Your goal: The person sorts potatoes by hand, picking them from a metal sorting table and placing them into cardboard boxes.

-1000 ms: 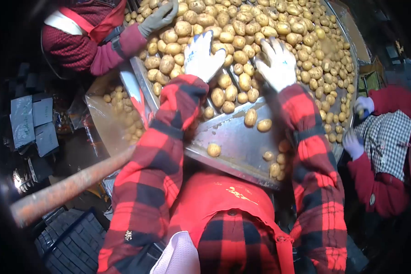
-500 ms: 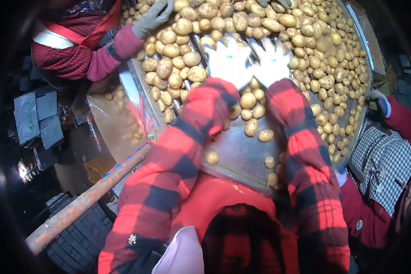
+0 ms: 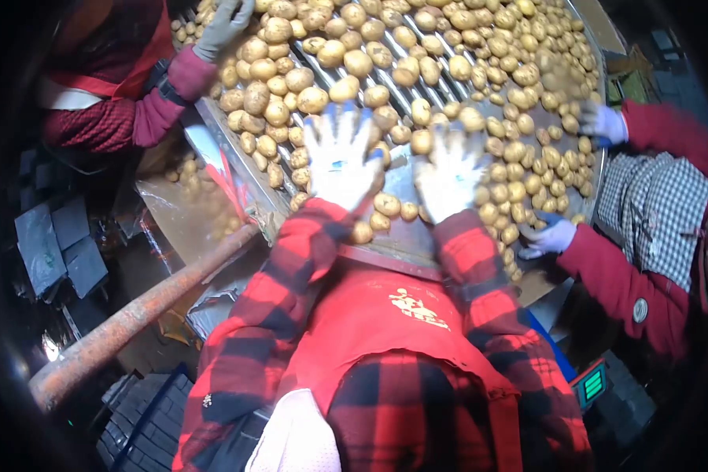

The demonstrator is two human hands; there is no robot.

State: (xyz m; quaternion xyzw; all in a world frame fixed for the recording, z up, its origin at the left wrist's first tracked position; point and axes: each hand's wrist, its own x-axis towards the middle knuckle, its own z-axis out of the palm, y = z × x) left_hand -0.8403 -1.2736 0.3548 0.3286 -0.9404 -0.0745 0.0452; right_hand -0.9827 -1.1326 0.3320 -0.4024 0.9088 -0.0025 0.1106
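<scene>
Both my hands wear white gloves with dark blue fingertips. My left hand [image 3: 341,161] lies palm down with fingers spread over the potatoes [image 3: 312,100], touching several of them. To its right, my right hand [image 3: 451,175] is also spread flat, its fingertips smeared by motion among more potatoes. Between the hands shows a strip of bare metal tray [image 3: 402,177]. A few potatoes [image 3: 386,204] rest on the tray just below my hands. Beyond my fingers, metal bars [image 3: 397,93] appear between scattered potatoes.
A co-worker's grey-gloved hand [image 3: 226,30] is at the upper left. Another person's gloved hands [image 3: 549,236] work at the right edge among potatoes. A rusty pipe [image 3: 145,307] runs along the lower left, beside a plastic bag [image 3: 185,208] of potatoes. A green-lit display [image 3: 594,383] sits lower right.
My hands have drawn back toward me and moved apart, and bars now show beyond them. The co-worker's hands on the right have come onto the potatoes.
</scene>
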